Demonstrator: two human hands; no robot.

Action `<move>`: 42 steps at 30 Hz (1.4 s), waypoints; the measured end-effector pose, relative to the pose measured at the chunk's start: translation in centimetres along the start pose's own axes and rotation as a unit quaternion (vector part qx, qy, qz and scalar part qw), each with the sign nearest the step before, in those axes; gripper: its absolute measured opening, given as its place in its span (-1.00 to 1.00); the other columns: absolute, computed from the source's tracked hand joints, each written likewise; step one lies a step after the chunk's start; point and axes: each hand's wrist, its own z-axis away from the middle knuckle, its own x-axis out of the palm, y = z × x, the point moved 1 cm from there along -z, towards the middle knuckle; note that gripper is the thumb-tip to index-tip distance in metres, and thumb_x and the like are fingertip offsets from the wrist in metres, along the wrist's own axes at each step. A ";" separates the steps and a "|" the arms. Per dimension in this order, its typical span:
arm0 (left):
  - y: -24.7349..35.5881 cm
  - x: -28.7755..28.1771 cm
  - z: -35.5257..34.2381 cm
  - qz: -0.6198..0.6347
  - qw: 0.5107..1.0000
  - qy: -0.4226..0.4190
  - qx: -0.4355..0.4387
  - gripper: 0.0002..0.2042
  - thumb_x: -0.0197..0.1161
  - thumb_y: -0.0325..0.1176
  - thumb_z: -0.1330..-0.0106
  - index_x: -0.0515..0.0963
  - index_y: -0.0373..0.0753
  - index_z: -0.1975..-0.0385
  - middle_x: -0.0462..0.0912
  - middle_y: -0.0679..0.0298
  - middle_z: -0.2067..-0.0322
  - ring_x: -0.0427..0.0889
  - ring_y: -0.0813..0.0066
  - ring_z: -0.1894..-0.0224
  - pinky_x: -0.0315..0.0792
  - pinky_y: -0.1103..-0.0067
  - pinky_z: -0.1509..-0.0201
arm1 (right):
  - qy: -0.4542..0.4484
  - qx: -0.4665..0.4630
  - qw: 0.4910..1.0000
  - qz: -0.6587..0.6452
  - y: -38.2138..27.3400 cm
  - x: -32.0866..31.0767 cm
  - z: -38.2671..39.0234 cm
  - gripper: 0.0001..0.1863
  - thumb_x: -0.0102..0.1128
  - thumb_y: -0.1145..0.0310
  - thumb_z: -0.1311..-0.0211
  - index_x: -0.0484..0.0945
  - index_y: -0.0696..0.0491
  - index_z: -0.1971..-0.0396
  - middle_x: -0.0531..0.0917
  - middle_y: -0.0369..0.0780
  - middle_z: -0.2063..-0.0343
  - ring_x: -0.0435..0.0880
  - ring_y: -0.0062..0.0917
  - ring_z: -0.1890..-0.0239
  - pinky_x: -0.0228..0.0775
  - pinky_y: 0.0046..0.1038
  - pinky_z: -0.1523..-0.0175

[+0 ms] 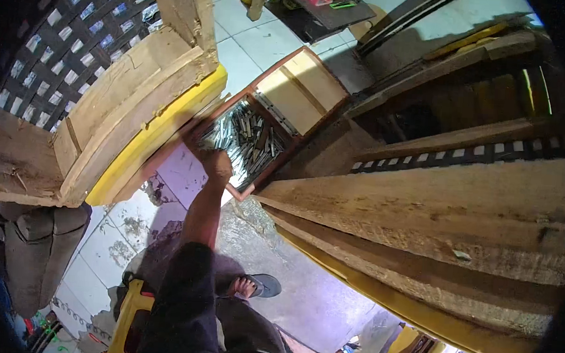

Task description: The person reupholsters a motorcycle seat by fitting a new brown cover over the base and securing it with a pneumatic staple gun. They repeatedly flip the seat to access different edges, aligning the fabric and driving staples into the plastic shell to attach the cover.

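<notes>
My left hand [216, 165] reaches over the near left side of a reddish-brown wooden box [241, 193], its fingers curled. Their tips are hard to see, and I cannot make out what they hold. A pile of narrow metal pieces [252, 136], silvery and dark, fills the open compartment beside the hand. The box's lid [311, 81] is swung back, showing a pale inner panel with a brown strip across it. Of my right hand nothing shows.
A bare wooden furniture frame [138, 96] with yellow foam [162, 133] stands at the left; another wooden frame [423, 198] fills the right. A yellow plastic stool [124, 325] is beside my sleeve. My sandalled foot [250, 286] rests on the floor. A low dark table [337, 15] stands beyond the box.
</notes>
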 end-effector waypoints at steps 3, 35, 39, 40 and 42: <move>-0.9 -2.3 0.0 0.082 0.996 -0.012 -0.044 -0.90 0.29 -0.39 -0.20 0.66 -0.24 0.35 0.71 0.05 0.42 0.73 0.03 0.27 0.55 0.19 0.11 | 0.010 0.004 1.000 -0.008 0.7 -1.4 2.0 -0.75 0.21 0.27 -0.23 0.56 0.17 0.26 0.60 -0.06 0.34 0.58 -0.28 0.33 0.45 -0.27 0.18; 4.6 -94.3 43.0 0.213 0.016 -0.857 0.470 -0.58 0.04 -0.40 -0.45 0.49 -0.57 -0.19 0.60 0.20 0.62 0.52 0.54 0.68 0.43 0.63 0.53 | 0.337 -0.146 0.018 -0.930 19.9 13.1 61.3 -0.59 0.00 0.08 -0.16 0.32 -0.06 0.82 0.32 -0.32 0.85 0.26 -0.52 0.82 0.30 -0.44 0.56; 4.0 -94.4 44.6 0.243 0.051 -0.851 0.462 -0.59 0.05 -0.42 -0.42 0.51 -0.57 -0.17 0.64 0.20 0.52 0.53 0.57 0.67 0.46 0.64 0.53 | 0.315 -0.138 -0.025 -0.939 20.5 14.1 61.6 -0.60 -0.01 0.09 -0.16 0.33 -0.06 0.81 0.32 -0.32 0.86 0.31 -0.53 0.81 0.32 -0.41 0.57; 4.1 -94.3 44.8 0.244 0.052 -0.852 0.461 -0.59 0.05 -0.43 -0.41 0.51 -0.57 -0.16 0.65 0.20 0.50 0.54 0.58 0.67 0.46 0.64 0.53 | 0.315 -0.122 -0.040 -0.940 20.8 14.5 61.7 -0.59 -0.01 0.08 -0.16 0.33 -0.06 0.81 0.33 -0.32 0.86 0.32 -0.53 0.81 0.33 -0.41 0.57; 4.0 -94.3 45.2 0.243 0.057 -0.851 0.462 -0.59 0.05 -0.44 -0.40 0.51 -0.58 -0.15 0.67 0.20 0.46 0.54 0.58 0.67 0.46 0.65 0.54 | 0.307 -0.104 -0.045 -0.945 21.1 15.0 61.6 -0.59 0.00 0.09 -0.16 0.33 -0.06 0.82 0.33 -0.33 0.86 0.33 -0.53 0.82 0.33 -0.40 0.60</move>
